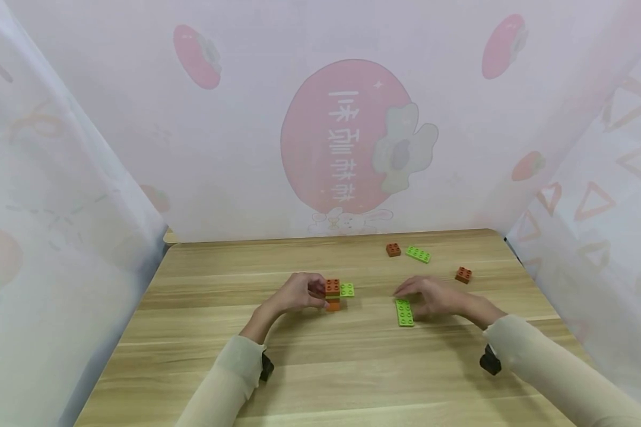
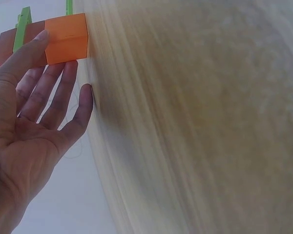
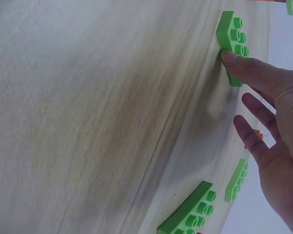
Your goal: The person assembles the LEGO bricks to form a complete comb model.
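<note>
My left hand (image 1: 301, 292) holds a small stack of toy building bricks, thumb on one side and fingers on the other. At its bottom is an orange brick (image 2: 67, 39), with a thin green plate (image 1: 347, 289) above it sticking out to the right. A reddish-brown brick (image 1: 332, 286) tops the stack. To the right, my right hand (image 1: 432, 296) pinches a long green studded brick (image 1: 404, 312). The thumb lies against its side in the right wrist view; the other fingertips are partly hidden there.
Farther back on the wooden table (image 1: 203, 367) lie a reddish-brown brick (image 1: 393, 249) and a green brick (image 1: 418, 254). Another reddish-brown brick (image 1: 463, 274) lies at the right. The right wrist view shows one more green brick (image 3: 190, 212) up close. Printed curtains surround the table's back and sides.
</note>
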Motion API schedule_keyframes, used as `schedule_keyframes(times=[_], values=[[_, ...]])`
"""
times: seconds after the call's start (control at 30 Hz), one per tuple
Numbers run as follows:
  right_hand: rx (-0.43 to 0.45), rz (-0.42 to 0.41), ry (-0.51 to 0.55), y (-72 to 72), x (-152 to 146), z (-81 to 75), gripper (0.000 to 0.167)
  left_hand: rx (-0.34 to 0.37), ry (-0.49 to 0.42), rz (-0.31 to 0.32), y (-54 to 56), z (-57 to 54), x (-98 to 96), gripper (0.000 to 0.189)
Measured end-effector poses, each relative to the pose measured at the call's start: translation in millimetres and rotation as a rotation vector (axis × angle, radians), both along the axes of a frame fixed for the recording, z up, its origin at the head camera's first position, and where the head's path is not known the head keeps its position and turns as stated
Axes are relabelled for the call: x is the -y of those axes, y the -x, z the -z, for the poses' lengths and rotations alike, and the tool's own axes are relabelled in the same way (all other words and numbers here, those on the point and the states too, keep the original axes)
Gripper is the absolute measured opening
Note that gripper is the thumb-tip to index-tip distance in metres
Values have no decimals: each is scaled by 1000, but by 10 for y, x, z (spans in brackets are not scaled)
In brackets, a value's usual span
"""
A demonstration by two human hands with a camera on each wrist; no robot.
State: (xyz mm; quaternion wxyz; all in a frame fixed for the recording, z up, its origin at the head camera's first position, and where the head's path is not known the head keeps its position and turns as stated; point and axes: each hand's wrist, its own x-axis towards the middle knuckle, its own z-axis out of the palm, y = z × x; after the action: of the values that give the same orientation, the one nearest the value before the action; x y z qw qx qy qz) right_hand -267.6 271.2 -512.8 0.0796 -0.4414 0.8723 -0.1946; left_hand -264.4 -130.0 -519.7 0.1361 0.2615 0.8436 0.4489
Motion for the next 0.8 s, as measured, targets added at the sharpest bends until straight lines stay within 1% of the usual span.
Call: schedule_keyframes(times=[0.17, 0.3, 0.47, 0.7, 0.8], values=[[-8, -17, 17, -16, 51, 11, 49, 18, -3, -8, 1, -1, -3, 27], [-23, -24, 27, -22, 88, 32, 45, 33, -17, -7, 5, -3, -5, 28], [-39, -32, 43, -18, 117, 68, 40, 30, -22, -5, 5, -9, -6, 29], [-9, 3, 11, -24, 135, 66, 38, 30, -12, -8, -5, -19, -8, 31], [-9, -3, 16, -20, 137, 66, 37, 27, -9, -12, -3, -15, -8, 30]])
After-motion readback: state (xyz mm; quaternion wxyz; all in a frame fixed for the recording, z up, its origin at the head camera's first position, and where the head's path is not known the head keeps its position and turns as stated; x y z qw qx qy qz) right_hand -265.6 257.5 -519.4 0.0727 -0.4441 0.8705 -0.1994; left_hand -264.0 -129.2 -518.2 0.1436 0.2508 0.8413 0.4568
